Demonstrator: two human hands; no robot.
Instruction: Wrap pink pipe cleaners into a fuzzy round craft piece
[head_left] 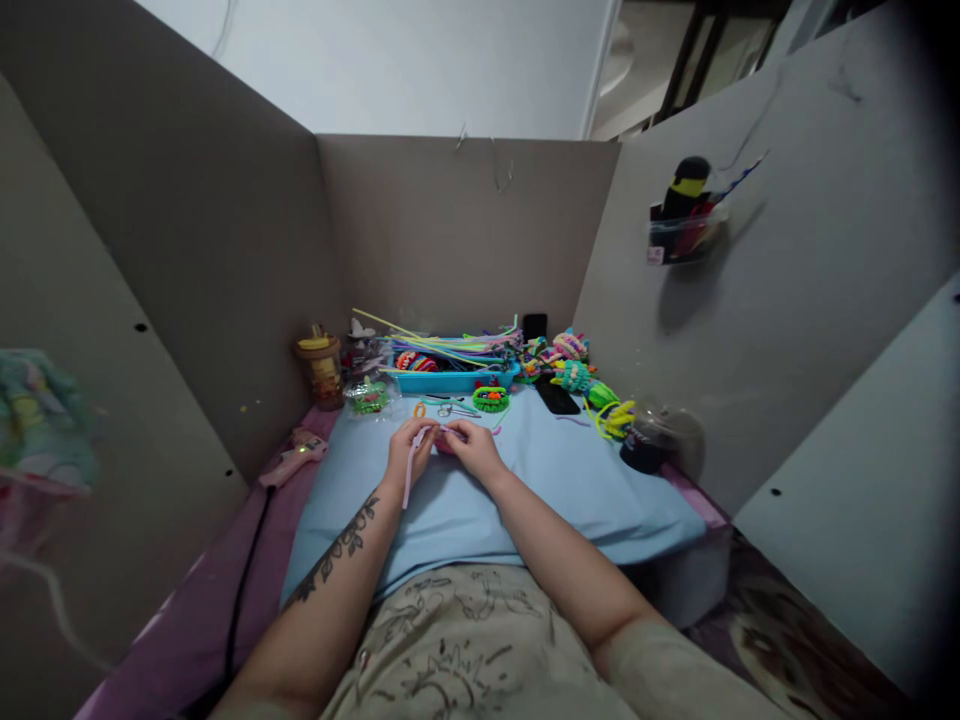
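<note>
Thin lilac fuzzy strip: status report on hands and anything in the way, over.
Left hand: fingers pinching thin lilac fuzzy strip, one end trailing loose. Right hand: fingers gathered close, exact grip unclear. Small silver scissors beyond, not blocking.

Matt blue cloth [577, 490], lightly creased. The lilac strip [409, 478] looks soft and matt, like the fuzzy stems [457, 347] in a smooth blue plastic tray [450, 383]. Nearby, clear plastic wrap [386, 403] looks crinkled and glossy. Behind, a smooth, matt panel [465, 220]. The shirt [465, 640] is printed cloth.
</note>
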